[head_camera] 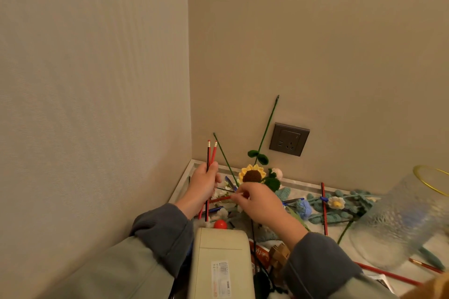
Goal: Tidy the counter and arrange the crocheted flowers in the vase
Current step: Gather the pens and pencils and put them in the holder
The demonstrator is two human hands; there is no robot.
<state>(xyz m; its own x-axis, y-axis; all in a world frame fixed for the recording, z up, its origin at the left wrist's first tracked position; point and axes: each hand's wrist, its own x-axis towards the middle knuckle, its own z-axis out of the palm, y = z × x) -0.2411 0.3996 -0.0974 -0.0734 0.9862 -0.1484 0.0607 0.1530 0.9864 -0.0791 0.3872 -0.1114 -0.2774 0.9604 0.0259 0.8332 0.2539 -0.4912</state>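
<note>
My left hand (pixel 202 183) grips two red and black pencils (pixel 210 153) upright, eraser ends up, near the corner of the counter (pixel 184 182). My right hand (pixel 257 201) pinches the end of another red pencil (pixel 220 199) lying flat among the flowers. A crocheted sunflower (pixel 252 174) leans against the back wall with green stems (pixel 267 126) sticking up. A white daisy (pixel 336 202) and blue-green crocheted leaves (pixel 349 211) lie on the counter to the right. The clear textured glass vase (pixel 398 221) with a gold rim stands at the right edge.
A cream box (pixel 220 264) sits close in front, a red ball (pixel 220 224) just behind it. More red pencils (pixel 323 209) and blue pens (pixel 292 201) lie scattered. A wall socket (pixel 289 139) is on the back wall. Walls close the left and back sides.
</note>
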